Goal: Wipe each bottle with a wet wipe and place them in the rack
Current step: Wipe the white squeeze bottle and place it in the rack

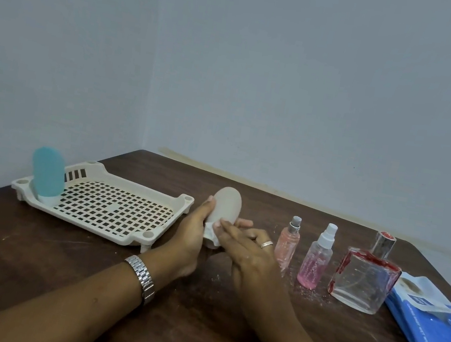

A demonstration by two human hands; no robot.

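A beige rounded bottle (226,205) stands upside down at the table's middle, and my left hand (188,241) grips its lower part. My right hand (247,251) presses a white wet wipe (211,232) against the bottle's base with fairly straight fingers. A cream perforated rack (112,206) lies to the left, with a blue rounded bottle (47,175) standing in its far left corner. To the right stand a small pink spray bottle (287,241), a taller pink spray bottle (317,256) and a square glass perfume bottle (364,277) with red smears.
A blue pack of wet wipes (430,327) lies at the table's right edge, its flap open. White crumbs dust the dark wooden table (193,328) near the bottles. Walls close the table's far and left sides.
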